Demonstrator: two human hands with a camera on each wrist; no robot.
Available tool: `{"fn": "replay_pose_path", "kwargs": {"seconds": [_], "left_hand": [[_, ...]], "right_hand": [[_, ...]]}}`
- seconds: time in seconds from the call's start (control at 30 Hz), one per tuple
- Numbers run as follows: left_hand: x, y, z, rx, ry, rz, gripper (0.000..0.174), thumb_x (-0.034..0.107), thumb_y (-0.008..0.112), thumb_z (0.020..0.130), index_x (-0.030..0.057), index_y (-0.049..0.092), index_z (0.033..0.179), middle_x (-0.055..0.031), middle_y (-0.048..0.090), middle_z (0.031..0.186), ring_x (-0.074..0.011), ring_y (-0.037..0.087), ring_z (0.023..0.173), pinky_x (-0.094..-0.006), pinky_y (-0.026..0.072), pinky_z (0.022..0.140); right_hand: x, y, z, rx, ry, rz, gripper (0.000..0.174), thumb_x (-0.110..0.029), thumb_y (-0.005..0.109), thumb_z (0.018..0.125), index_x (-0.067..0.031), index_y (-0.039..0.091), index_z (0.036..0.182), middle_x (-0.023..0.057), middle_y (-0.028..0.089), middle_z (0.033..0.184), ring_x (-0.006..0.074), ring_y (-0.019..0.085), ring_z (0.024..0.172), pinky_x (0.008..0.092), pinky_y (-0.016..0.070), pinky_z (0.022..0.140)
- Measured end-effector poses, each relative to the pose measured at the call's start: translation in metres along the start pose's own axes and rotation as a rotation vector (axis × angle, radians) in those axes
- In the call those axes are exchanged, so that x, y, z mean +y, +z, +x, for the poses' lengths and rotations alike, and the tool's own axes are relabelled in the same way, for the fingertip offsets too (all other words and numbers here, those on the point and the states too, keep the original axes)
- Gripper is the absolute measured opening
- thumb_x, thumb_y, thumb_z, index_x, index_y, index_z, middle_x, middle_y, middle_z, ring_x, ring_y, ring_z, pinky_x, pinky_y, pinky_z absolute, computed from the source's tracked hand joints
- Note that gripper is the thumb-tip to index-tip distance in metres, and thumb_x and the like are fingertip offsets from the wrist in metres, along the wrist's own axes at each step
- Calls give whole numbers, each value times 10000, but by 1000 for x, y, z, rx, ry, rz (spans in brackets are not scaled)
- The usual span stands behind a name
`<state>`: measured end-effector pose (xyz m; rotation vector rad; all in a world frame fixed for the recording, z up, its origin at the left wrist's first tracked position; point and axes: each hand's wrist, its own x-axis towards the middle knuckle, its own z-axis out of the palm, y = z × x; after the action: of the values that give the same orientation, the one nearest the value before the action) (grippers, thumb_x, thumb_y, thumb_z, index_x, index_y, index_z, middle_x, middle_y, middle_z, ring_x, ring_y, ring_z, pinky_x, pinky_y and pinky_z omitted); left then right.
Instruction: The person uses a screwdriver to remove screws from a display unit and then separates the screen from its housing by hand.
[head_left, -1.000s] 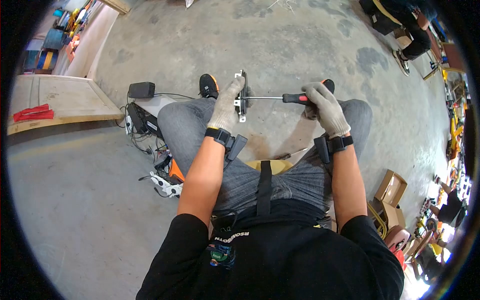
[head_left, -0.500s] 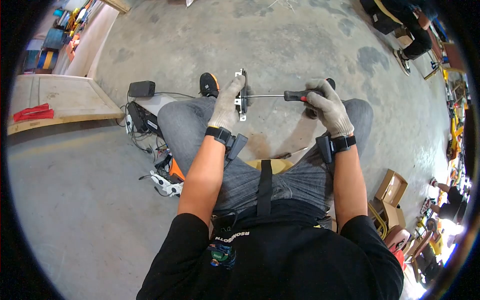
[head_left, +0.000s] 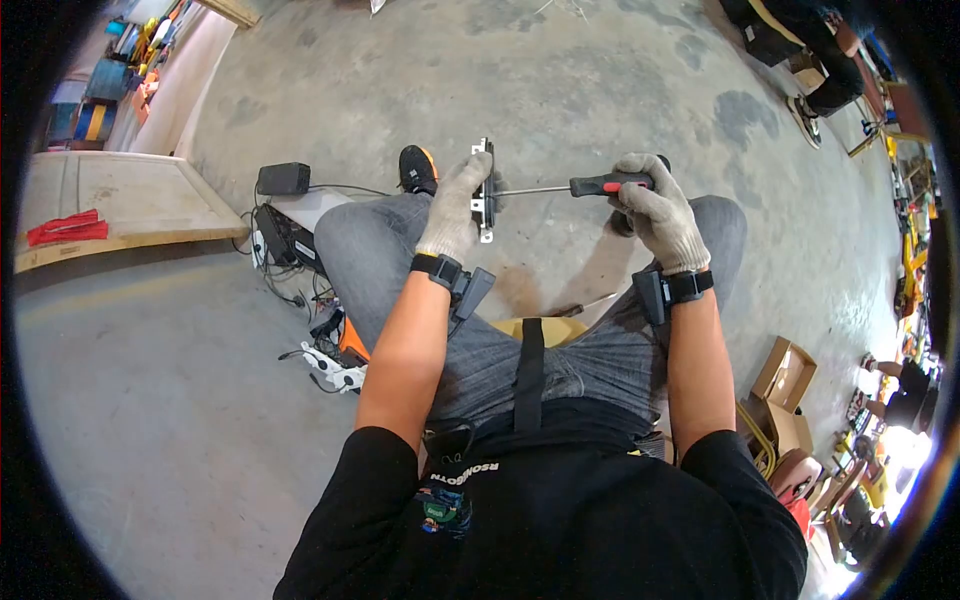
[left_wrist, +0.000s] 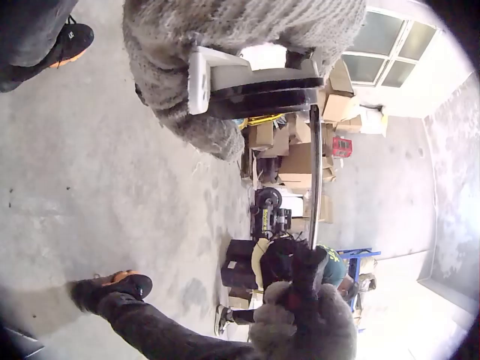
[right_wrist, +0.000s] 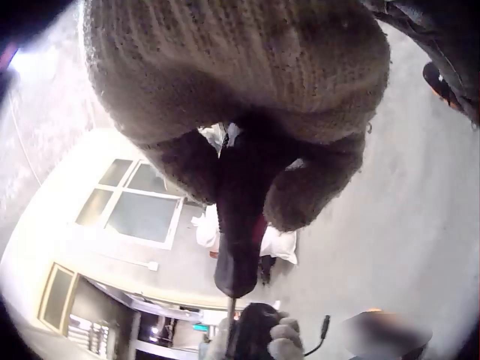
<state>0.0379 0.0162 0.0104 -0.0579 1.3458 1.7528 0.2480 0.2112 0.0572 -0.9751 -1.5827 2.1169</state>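
Both hands wear grey knit gloves. My left hand (head_left: 455, 210) grips a flat black part with pale brackets (head_left: 484, 207) on edge, above the floor between the knees. In my right hand (head_left: 658, 215) is a screwdriver (head_left: 597, 186), its black and red handle held between thumb and fingers. The steel shaft (left_wrist: 316, 180) runs level across to the black part, and its tip end meets the side facing my right hand. From the right wrist, the handle (right_wrist: 240, 247) shows between the fingertips, with the black part beyond.
A slim tool (head_left: 583, 307) lies between the thighs by a yellow seat (head_left: 508, 328). Left of my leg are a black box (head_left: 284, 179), cables and white parts (head_left: 335, 370). A wooden board (head_left: 130, 200) bears red cloth (head_left: 68, 227). Open cardboard boxes (head_left: 783, 375) stand right. Another person (head_left: 830, 90) is far right.
My right hand has shifted its fingers on the screwdriver handle, which has turned and sits slightly higher and farther right. The left hand and the black part have barely moved.
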Motion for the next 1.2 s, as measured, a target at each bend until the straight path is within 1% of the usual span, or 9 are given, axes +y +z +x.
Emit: {"fn": "replay_pose_path", "kwargs": {"seconds": [0.13, 0.23, 0.6, 0.67, 0.7, 0.97, 1.07, 1.13, 1.2], "left_hand": [[-1, 1, -1, -26, 14, 29, 314, 380, 691, 994, 82, 650, 1084, -61, 694, 884, -138, 667, 718, -284, 555, 618], [-1, -2, 1, -27, 11, 25, 314, 381, 693, 994, 82, 651, 1077, -58, 691, 877, -135, 665, 713, -281, 554, 617], [-3, -2, 3, -35, 7, 2, 294, 375, 687, 999, 91, 654, 1068, -54, 696, 866, -137, 664, 698, -283, 556, 615], [-3, -2, 2, -22, 3, -21, 291, 373, 686, 998, 91, 655, 1067, -61, 702, 870, -139, 669, 704, -288, 556, 615], [-3, -2, 2, -24, 0, -20, 291, 373, 686, 998, 91, 655, 1067, -61, 702, 870, -139, 669, 704, -288, 556, 615], [-1, -1, 0, -40, 5, 3, 294, 373, 693, 989, 89, 669, 1058, -70, 711, 866, -150, 680, 713, -290, 559, 625], [-3, -2, 1, -28, 0, -14, 281, 361, 699, 986, 93, 669, 1065, -67, 712, 865, -147, 676, 707, -287, 556, 625], [-1, -3, 1, -16, -10, -4, 307, 365, 679, 997, 69, 650, 1072, -58, 684, 866, -149, 669, 718, -296, 558, 630], [-1, -2, 1, -5, -17, 1, 333, 370, 659, 1008, 46, 632, 1080, -50, 656, 868, -151, 662, 728, -305, 561, 635]], "right_hand": [[1, 5, 0, 18, -27, 57, 318, -233, 662, 988, -3, 639, 1206, 27, 619, 924, 105, 597, 776, 266, 487, 677], [-1, 2, 1, -4, 189, -257, 318, -273, 635, 1005, -14, 650, 1188, 14, 618, 878, 101, 593, 727, 266, 476, 651], [6, 0, 3, 15, -5, -165, 385, -337, 665, 956, -35, 644, 1194, 38, 631, 965, 113, 644, 828, 242, 468, 618], [0, 2, 1, -25, 278, -412, 410, -365, 641, 983, -11, 641, 1192, 33, 631, 929, 99, 618, 797, 246, 488, 652], [0, 3, -1, -23, 280, -411, 410, -365, 641, 983, -11, 641, 1192, 33, 631, 929, 99, 618, 797, 246, 488, 652], [3, -1, 0, -37, 34, -135, 396, -301, 660, 990, 5, 618, 1236, 39, 633, 942, 105, 600, 826, 264, 502, 703], [-2, 6, -1, -48, 103, -94, 412, -342, 657, 995, 5, 627, 1216, 46, 630, 943, 111, 608, 810, 273, 513, 695], [-2, 3, 3, -51, 326, -460, 421, -371, 652, 1005, 3, 637, 1198, 51, 626, 946, 125, 618, 790, 275, 524, 684], [0, 0, 3, -44, 248, -396, 408, -364, 655, 1002, 0, 642, 1187, 50, 624, 941, 130, 617, 776, 271, 525, 676]]}}
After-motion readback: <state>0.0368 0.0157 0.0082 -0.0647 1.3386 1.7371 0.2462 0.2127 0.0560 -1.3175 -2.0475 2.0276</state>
